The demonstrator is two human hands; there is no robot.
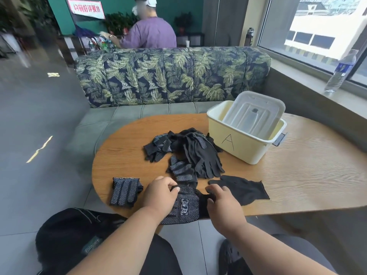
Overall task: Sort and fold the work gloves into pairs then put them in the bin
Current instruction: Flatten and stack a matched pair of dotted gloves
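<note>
Black knit fabric with a grid of small white grip dots and a white printed logo: this is the dotted glove [185,205] under work, lying at the near edge of the wooden table [297,175], its cuff end hanging slightly past the rim. Left hand [158,195] grips its left side, fingers curled over the fabric edge. Right hand [222,203] presses down on its right part with fingers bent over the cloth; whether they actually pinch it, cannot tell.

Plain black glove [242,188], no dots visible on the upper face, lies flat just right of the right hand, touching or nearly touching the dotted one.

Folded pair [124,192]: one bundle, dotted side up, at the near left edge of the table, apart from the left hand.

Loose pile [186,151] of black gloves at table centre, some dotted faces up, some plain. Exact count not possible, items overlap; at least five distinguishable.

Bin [244,139]: one, pale yellow plastic, hand-written "A" on the near wall, far right of the pile and just beside it. One translucent lid [256,114] stands tilted inside it, leaning out over the far rim. No gloves visible in the bin, though the lid hides much of its inside.

Other items: one water bottle [341,72] upright on the window ledge, far right; leaf-print sofa [172,76] beyond the table; one person in a purple top [151,33] seated behind it, back turned.
</note>
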